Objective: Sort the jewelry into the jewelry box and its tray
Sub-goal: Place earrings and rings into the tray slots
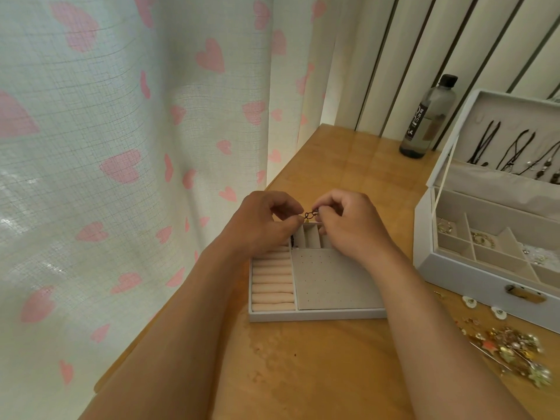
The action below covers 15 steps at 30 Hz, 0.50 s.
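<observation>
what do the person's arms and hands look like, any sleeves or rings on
No sleeves show: the left arm and right arm are bare to the picture's edge. The left hand and right hand wear no ring, watch or bracelet that can be seen.

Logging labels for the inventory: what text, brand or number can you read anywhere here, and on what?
Bottle: white characters run down its dark label, too blurred to read.
Jewelry box, tray, dark chain pinched by left hand and right hand: no text visible.
</observation>
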Available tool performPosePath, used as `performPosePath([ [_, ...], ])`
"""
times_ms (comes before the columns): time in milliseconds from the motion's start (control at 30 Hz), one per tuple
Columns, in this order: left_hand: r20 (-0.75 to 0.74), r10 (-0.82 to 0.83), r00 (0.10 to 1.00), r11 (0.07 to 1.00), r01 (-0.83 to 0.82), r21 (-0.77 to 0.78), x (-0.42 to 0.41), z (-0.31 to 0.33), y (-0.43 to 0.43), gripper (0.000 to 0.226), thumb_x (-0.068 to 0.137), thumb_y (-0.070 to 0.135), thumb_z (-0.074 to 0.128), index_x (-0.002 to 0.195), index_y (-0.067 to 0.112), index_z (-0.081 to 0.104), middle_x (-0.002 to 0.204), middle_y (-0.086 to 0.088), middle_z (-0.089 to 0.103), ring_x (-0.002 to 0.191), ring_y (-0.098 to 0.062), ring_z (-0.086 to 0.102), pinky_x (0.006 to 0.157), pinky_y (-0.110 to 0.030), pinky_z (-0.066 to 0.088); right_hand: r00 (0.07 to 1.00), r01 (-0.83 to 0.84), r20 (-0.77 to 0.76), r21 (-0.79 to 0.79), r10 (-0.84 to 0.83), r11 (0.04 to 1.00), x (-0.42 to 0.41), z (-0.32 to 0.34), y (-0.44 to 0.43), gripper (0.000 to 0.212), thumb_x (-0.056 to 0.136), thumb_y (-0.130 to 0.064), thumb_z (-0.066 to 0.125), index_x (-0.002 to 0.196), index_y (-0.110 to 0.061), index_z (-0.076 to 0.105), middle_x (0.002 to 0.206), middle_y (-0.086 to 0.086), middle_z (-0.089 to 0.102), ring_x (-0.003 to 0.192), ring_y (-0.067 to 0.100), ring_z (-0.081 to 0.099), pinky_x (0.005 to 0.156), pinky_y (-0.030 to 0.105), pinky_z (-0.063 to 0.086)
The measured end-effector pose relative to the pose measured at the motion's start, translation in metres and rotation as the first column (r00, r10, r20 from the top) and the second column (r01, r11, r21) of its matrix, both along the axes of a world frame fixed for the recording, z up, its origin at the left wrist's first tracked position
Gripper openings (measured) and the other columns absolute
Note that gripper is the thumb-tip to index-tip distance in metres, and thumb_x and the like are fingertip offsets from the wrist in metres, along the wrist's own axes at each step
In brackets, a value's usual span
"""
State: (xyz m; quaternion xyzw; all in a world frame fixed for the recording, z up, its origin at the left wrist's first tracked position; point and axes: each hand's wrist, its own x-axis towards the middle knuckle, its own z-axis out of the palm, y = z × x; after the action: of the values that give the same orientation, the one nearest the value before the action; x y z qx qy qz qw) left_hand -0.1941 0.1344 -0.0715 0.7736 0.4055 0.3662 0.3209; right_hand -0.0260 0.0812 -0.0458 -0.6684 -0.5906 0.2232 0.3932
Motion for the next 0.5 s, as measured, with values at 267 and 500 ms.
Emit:
performPosePath([
  [267,0.096,0.016,0.995,0.998,-0.01,-0.069,-0.001,0.004,-0.002,0.007,0.082,0.011,0.075,0.085,0.018,0.075,0.077,0.0,0.072,0.074,-0.02,0.066,0.07,-0.035,0.056,0.886,-0.004,-0.463,0.014,0.009,1.0,-0.0062,0.0046,-0.0008,0.014,0.097,-0.003,0.057,0.093,-0.01,0.068,0.079,0.009,0.072,0.064,0.02,0.069,0.05,0.032,0.052],
  [500,0.111,0.007,0.994,0.992,0.008,-0.126,-0.0017,0.0081,-0.0047,0.01,0.082,0.007,0.069,0.084,0.015,0.074,0.077,-0.006,0.072,0.069,-0.018,0.066,0.066,-0.032,0.054,0.821,-0.027,-0.571,-0.023,0.009,0.999,-0.0048,0.003,0.0007,0.012,0.095,-0.003,0.06,0.089,-0.005,0.07,0.076,0.011,0.071,0.066,0.022,0.068,0.053,0.029,0.053],
])
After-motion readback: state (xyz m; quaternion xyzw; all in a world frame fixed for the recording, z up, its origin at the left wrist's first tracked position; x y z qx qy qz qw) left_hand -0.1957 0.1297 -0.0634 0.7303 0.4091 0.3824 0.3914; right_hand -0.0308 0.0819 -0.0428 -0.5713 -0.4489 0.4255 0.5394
